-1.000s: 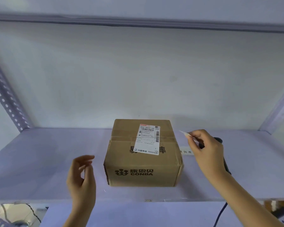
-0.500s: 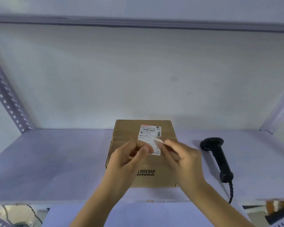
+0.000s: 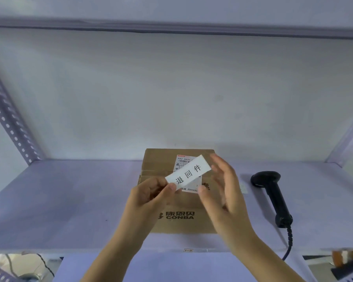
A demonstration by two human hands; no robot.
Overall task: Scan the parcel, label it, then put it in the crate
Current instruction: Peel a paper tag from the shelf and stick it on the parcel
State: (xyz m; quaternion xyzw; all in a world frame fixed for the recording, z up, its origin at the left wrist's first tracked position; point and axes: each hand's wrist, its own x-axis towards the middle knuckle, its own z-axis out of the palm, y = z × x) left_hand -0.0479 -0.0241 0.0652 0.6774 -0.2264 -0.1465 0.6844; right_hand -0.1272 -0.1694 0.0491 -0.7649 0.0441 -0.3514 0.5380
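A brown cardboard parcel (image 3: 161, 161) printed CONBA sits on the white shelf (image 3: 69, 200), with a shipping sticker (image 3: 183, 159) on its top. My left hand (image 3: 149, 198) pinches the lower left end of a white label strip (image 3: 189, 173) with three black characters, held tilted above the parcel. My right hand (image 3: 222, 192) is beside the strip's right end, fingers spread and holding nothing. No crate is in view.
A black handheld scanner (image 3: 271, 192) lies on the shelf right of the parcel, its coiled cable (image 3: 289, 241) dropping over the front edge. Perforated metal uprights (image 3: 10, 123) stand at both sides, and another shelf runs overhead.
My right hand brought the label from the right side to over the parcel; my left hand rose and took hold of it. The strip is turned face up and my right hand has let go.
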